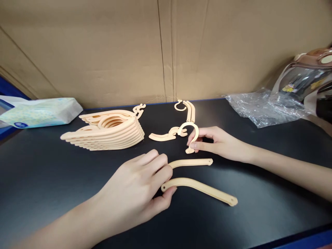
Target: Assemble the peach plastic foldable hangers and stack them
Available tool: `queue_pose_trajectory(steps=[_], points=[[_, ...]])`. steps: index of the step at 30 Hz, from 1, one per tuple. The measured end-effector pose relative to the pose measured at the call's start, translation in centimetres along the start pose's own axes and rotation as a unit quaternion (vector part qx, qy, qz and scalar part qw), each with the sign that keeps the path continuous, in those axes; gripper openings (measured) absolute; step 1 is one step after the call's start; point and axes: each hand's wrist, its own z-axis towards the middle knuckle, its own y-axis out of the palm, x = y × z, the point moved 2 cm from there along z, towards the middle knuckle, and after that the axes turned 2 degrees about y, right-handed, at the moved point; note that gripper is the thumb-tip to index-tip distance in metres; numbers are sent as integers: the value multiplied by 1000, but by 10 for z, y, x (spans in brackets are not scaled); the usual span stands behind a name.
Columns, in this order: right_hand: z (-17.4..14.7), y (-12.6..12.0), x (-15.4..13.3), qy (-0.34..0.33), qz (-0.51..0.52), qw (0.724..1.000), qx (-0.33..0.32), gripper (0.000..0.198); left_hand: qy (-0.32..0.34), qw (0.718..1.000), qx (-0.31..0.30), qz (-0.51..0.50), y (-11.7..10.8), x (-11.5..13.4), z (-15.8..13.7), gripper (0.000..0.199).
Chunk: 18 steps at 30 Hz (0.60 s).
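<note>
Between the thumb and fingers of my right hand (218, 143) is a cream plastic hanger hook (196, 133), its curve opening toward the left. My left hand (145, 183) is closed around the ends of two slim cream hanger arms, a nearer one (199, 186) and a farther one (193, 162). Each arm points right, and a small hole shows near its tip. The farther arm's left end is hidden behind my fingers. Just behind the hook, a loose hanger piece (162, 137) lies on the dark table with small hooked parts beside it.
A stack of cream hanger frames (116, 138) sits at the left, near a tissue pack (49, 112). More hanger arms (191, 110) and a hook (176, 105) lie at the back. Crumpled clear plastic (261, 107) and a transparent bottle (303, 79) are on the right. A cardboard wall (116, 52) stands behind.
</note>
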Motion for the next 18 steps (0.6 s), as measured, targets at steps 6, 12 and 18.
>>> queue_pose_trajectory(steps=[6, 12, 18], points=[[0, 0, 0, 1, 9, 1000, -2, 26, -138, 977, 21, -164, -9, -11, 1, 11], [0, 0, -1, 5, 4, 1000, 4, 26, -254, 898, 25, -358, -12, -26, 1, 19], [0, 0, 0, 6, 1, 1000, 2, 27, -281, 853, 57, -437, -14, -34, -1, 15]])
